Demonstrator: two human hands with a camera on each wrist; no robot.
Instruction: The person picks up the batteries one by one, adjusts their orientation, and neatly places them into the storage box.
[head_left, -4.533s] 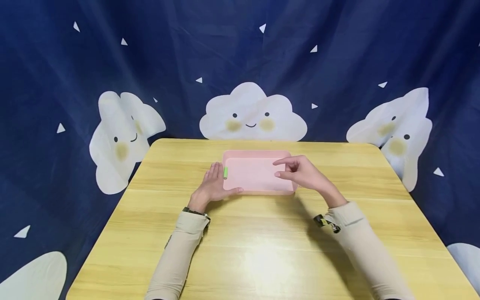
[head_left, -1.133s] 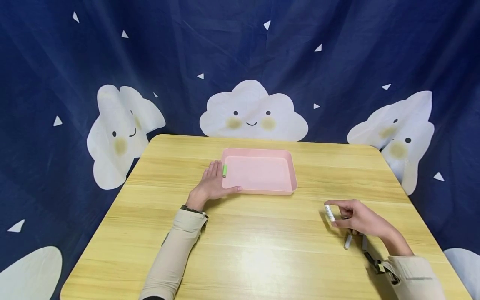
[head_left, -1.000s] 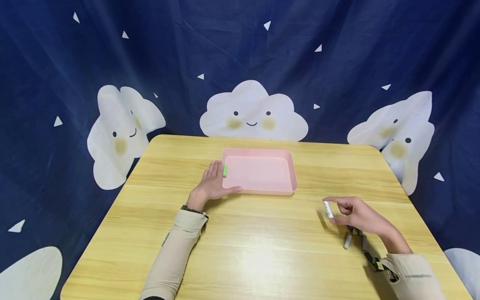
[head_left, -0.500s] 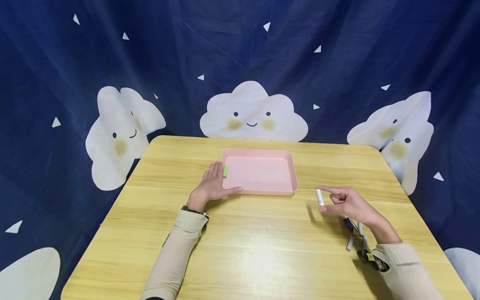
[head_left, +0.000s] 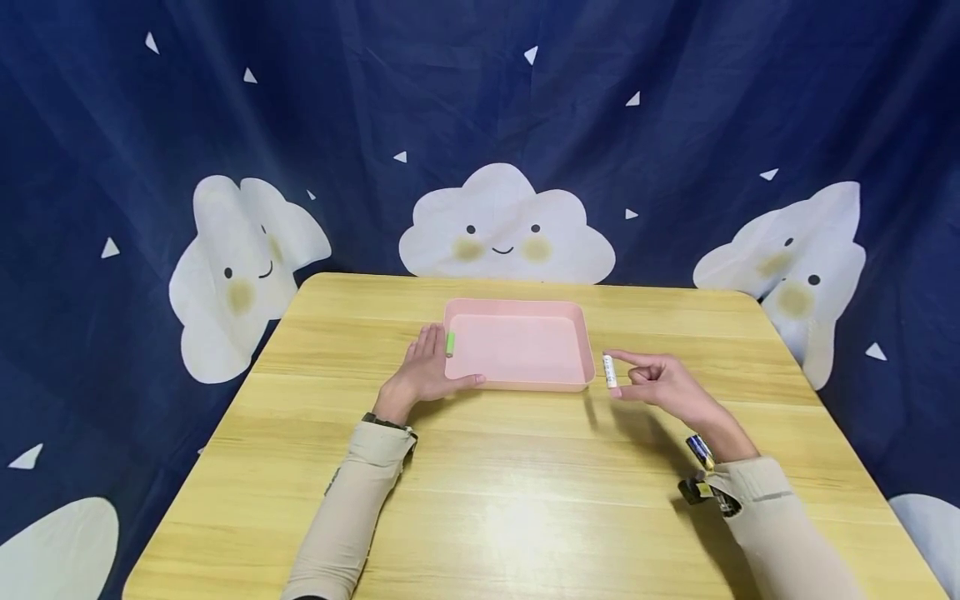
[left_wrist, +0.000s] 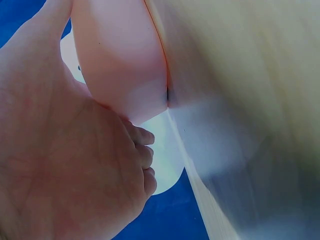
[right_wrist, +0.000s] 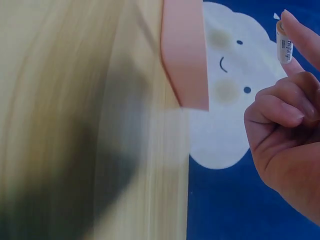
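My right hand (head_left: 663, 385) pinches a white battery (head_left: 610, 372) by its two ends, between thumb and index finger. It is held in the air just right of the pink tray (head_left: 525, 386). In the right wrist view the battery (right_wrist: 284, 46) shows printed lettering, and the other fingers are curled. My left hand (head_left: 423, 367) rests against the tray's left side, fingers straight and thumb along the front edge. Inside the tray, by its left wall, is a green battery (head_left: 450, 344). The left wrist view shows the palm (left_wrist: 70, 160) beside the tray's outer wall (left_wrist: 120, 60).
A dark blue battery (head_left: 700, 451) lies on the wooden table (head_left: 480, 483), partly hidden by my right wrist. Behind the table hangs a navy curtain (head_left: 337, 100) with white clouds.
My right hand was empty over the tray, then held the white battery at the table's right. It has since carried it left and away from me toward the tray. My left hand stays put.
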